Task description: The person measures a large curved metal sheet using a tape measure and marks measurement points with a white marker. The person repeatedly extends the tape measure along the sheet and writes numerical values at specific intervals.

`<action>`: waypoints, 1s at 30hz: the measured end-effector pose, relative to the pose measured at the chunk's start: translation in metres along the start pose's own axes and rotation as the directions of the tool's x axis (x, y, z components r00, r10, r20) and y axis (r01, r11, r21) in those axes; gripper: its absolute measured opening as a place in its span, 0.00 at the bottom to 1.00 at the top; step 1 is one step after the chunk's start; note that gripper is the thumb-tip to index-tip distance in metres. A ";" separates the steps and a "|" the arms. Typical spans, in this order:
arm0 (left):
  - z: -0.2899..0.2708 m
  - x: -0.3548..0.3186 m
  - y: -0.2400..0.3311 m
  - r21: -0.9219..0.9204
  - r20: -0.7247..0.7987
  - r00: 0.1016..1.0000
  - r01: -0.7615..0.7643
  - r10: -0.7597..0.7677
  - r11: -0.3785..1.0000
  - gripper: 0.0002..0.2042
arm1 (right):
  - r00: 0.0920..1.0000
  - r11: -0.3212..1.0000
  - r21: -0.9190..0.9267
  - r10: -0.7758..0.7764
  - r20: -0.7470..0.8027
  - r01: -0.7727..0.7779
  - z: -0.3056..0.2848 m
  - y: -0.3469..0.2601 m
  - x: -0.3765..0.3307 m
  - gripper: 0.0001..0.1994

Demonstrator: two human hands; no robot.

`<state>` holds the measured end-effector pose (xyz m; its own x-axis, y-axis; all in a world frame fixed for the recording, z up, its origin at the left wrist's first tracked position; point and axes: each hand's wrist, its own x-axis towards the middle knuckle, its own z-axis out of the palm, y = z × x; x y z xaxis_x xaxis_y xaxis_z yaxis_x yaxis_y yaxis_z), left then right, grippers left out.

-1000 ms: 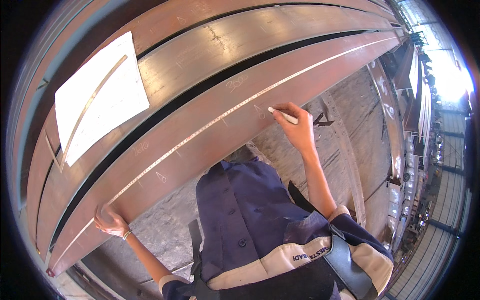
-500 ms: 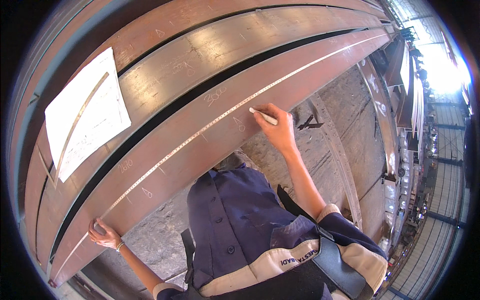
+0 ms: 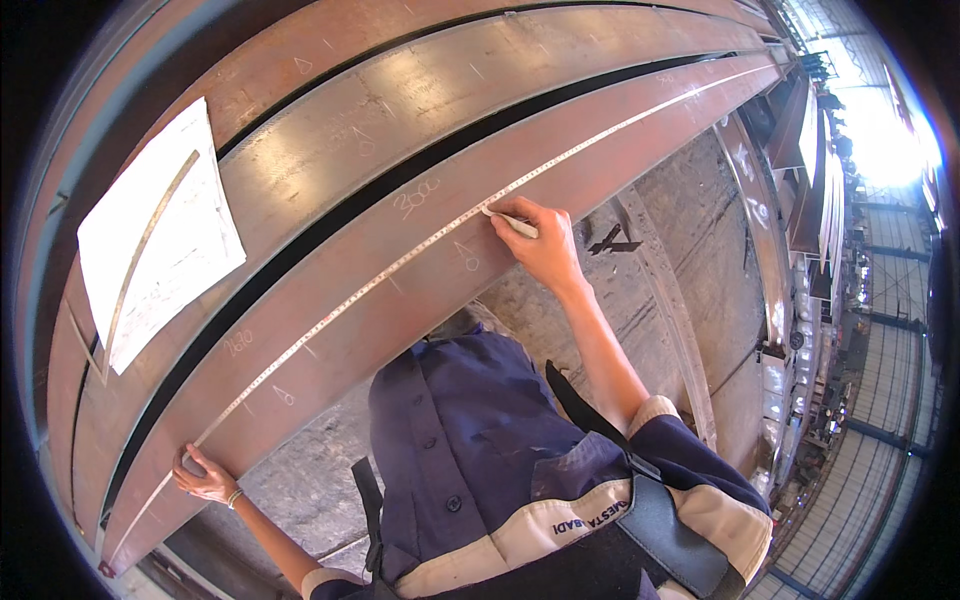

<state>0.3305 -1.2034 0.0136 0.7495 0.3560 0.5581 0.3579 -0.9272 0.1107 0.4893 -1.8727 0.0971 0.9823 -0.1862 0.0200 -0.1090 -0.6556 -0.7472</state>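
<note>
A long tape measure (image 3: 345, 305) lies stretched along a reddish-brown steel beam (image 3: 330, 375). At its near left part, my left hand (image 3: 207, 482) is closed on the tape, thumb and fingers pressing it against the steel. My right hand (image 3: 543, 245) grips a stick of white chalk (image 3: 519, 227) like a pen, its tip at the tape's near edge, right of the middle. Short white lines, drop-shaped marks and handwritten figures are on the beam around the tape.
Beyond a dark gap runs a parallel steel beam (image 3: 330, 130), with more behind it. A white paper sheet (image 3: 205, 235) lies there at the left under a narrow curved metal strip (image 3: 150, 235). Below my right hand, a flat bar (image 3: 665, 310) crosses the grey floor.
My right hand has moved the chalk left and up to the tape's edge. My left hand stays on the tape. The whole view has shifted slightly.
</note>
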 end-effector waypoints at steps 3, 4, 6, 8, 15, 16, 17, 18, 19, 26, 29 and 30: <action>-0.002 -0.001 0.000 0.015 0.015 1.000 -0.013 0.013 1.000 0.21 | 0.999 0.999 0.018 -0.037 0.008 0.037 -0.001 0.001 0.002 0.10; -0.002 0.000 0.001 0.015 0.014 1.000 -0.021 0.021 1.000 0.20 | 0.999 0.999 0.015 -0.034 0.019 0.033 -0.001 0.002 0.003 0.10; -0.002 0.001 0.002 0.014 0.012 0.999 -0.037 0.037 0.999 0.20 | 0.999 1.000 0.009 -0.026 0.040 0.026 -0.002 0.003 0.004 0.10; -0.002 0.002 0.002 0.013 0.002 0.999 -0.054 0.054 0.998 0.20 | 0.999 0.999 0.023 -0.032 0.034 0.032 -0.002 0.004 0.004 0.10; -0.004 0.003 0.003 0.043 0.036 0.999 -0.025 0.023 0.999 0.20 | 0.998 0.999 0.039 -0.036 0.050 0.034 -0.004 0.006 0.005 0.10; -0.003 0.003 0.003 0.047 0.040 0.999 -0.027 0.026 0.999 0.20 | 0.998 0.999 0.035 -0.035 0.054 0.033 -0.004 0.006 0.005 0.10; -0.003 0.002 0.003 0.048 0.043 0.999 -0.015 0.013 0.999 0.20 | 0.998 0.999 0.030 -0.035 0.059 0.033 -0.004 0.006 0.006 0.10; -0.003 0.002 0.002 0.052 0.046 0.999 0.006 -0.008 0.999 0.20 | 0.998 0.999 0.017 -0.028 0.062 0.027 -0.004 0.007 0.006 0.10; -0.002 0.002 0.001 0.042 0.043 0.999 -0.009 0.007 0.999 0.20 | 0.997 0.999 0.026 -0.038 0.064 0.036 -0.004 0.007 0.006 0.10; 0.000 0.001 -0.007 0.021 0.053 0.999 -0.004 0.003 1.000 0.20 | 0.995 0.997 0.028 -0.073 0.074 0.071 -0.004 0.006 0.008 0.09; 0.000 0.000 -0.008 0.023 0.055 0.998 -0.009 0.008 1.000 0.20 | 0.995 0.999 -0.014 -0.042 0.095 0.044 -0.003 0.001 0.012 0.09; 0.000 0.000 -0.009 0.025 0.054 0.998 -0.013 0.012 1.000 0.20 | 0.994 0.999 -0.044 -0.007 0.105 0.012 -0.004 -0.003 0.013 0.09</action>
<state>0.3276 -1.1951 0.0129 0.7828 0.3508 0.5140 0.3617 -0.9286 0.0829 0.5017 -1.8766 0.1021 0.9936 -0.1038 -0.0447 -0.1043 -0.6893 -0.7169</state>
